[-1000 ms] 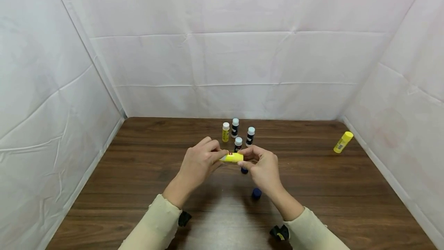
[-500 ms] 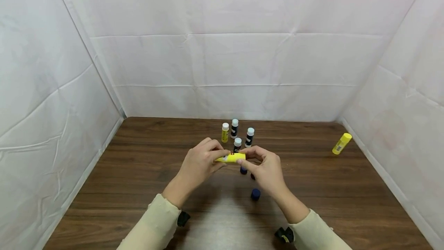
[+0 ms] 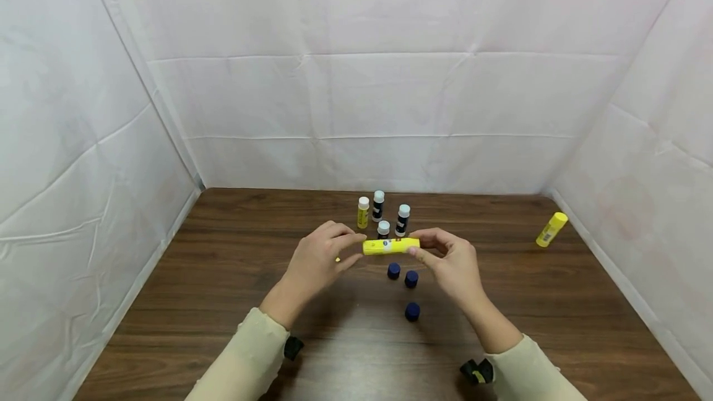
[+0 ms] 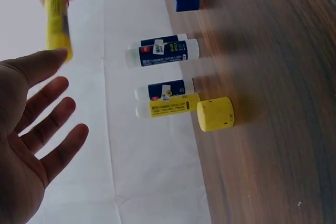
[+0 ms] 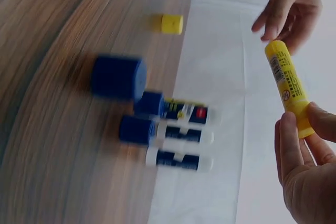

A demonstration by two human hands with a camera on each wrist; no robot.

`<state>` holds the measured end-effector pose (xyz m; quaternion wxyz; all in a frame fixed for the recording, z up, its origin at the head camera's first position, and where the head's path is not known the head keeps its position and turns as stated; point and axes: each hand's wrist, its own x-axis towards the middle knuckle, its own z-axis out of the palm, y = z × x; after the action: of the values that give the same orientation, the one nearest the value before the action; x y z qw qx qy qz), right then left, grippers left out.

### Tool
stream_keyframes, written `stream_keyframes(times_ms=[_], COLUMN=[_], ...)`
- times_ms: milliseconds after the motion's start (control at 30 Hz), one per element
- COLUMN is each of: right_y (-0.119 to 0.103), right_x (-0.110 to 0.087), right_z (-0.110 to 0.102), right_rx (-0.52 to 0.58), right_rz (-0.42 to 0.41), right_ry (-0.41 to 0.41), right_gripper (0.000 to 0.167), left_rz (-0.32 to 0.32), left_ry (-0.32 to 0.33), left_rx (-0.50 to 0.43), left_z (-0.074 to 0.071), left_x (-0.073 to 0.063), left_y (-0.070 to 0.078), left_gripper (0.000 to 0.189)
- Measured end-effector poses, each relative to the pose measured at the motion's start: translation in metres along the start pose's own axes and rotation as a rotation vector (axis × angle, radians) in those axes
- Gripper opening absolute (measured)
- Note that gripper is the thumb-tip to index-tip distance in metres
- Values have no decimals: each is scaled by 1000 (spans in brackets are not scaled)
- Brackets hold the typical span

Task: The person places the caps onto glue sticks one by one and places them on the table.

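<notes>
The left hand (image 3: 316,258) has loosened, its fingers spread, whether still touching unclear; the right hand (image 3: 455,265) pinches one end of the yellow glue stick (image 3: 387,247), which has shifted rightward and sits sideways above the bench (image 3: 234,265), likely now borne by that hand alone; beyond, white-topped glue sticks (image 3: 402,225) stand upright.

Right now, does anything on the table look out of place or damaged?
One yellow glue stick sits near the right wall, well apart from the grouped sticks, so it looks stray. Nothing looks plainly damaged.
</notes>
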<state>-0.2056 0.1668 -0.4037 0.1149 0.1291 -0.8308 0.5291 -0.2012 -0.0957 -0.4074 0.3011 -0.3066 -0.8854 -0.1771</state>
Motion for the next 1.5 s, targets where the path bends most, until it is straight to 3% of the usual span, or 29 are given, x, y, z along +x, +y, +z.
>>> stream_keyframes(times_ms=[433, 967, 1167, 1500], right_y=[54, 105, 118, 132], right_x=[9, 34, 48, 63], right_z=[-65, -149, -167, -191], right_rx=[-339, -702, -806, -889], right_rz=[-21, -51, -28, -61], right_ry=[68, 12, -67, -93], right_gripper=[25, 26, 28, 32], left_rz=[-199, -283, -284, -284], left_ry=[-121, -189, -190, -196], left_rx=[-17, -29, -42, -39], left_z=[3, 5, 4, 3], left_x=[-4, -7, -8, -13], left_y=[-7, -10, -11, -12], left_gripper=[40, 36, 33, 32])
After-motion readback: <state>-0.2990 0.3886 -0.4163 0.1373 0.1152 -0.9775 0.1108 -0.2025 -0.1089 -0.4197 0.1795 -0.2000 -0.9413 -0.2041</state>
